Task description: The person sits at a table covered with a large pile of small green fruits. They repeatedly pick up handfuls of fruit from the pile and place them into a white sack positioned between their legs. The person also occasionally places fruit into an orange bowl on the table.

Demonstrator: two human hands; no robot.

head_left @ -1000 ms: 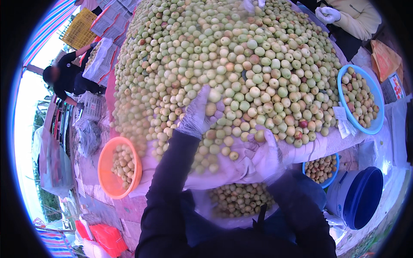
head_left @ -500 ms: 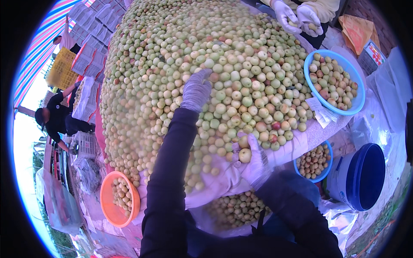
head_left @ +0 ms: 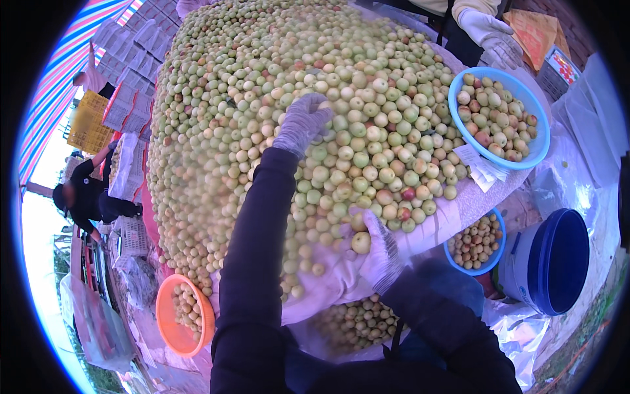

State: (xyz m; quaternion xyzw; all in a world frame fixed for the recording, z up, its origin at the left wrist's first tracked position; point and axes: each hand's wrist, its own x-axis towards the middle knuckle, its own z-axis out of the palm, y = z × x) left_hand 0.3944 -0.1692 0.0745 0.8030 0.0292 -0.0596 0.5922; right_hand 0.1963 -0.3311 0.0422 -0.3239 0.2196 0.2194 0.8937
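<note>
A large heap of small round fruits [head_left: 243, 85], pale green, cream and some blushed red, covers the cloth-lined table. My left hand [head_left: 302, 125], in a grey-white glove, reaches into the middle of the heap, fingers curled on a pale fruit [head_left: 324, 106]. Nearer the front edge, my right hand [head_left: 375, 253], gloved too, is closed round fruit [head_left: 360, 242] with the thumb raised. Part of the heap looks hazy in the picture.
Blue basins of fruit [head_left: 499, 117] [head_left: 474, 241] sit right and lower right, an orange basket [head_left: 184, 314] lower left, fruit [head_left: 354, 322] below the edge, a blue bucket [head_left: 558, 262] at right. A co-worker's gloved hand [head_left: 492, 39] is top right; other people [head_left: 88, 197] stand among crates at left.
My left hand has moved farther up into the heap, my right slightly up and left. The view has shifted. The co-worker's hands held fruits; one now hangs near the basin.
</note>
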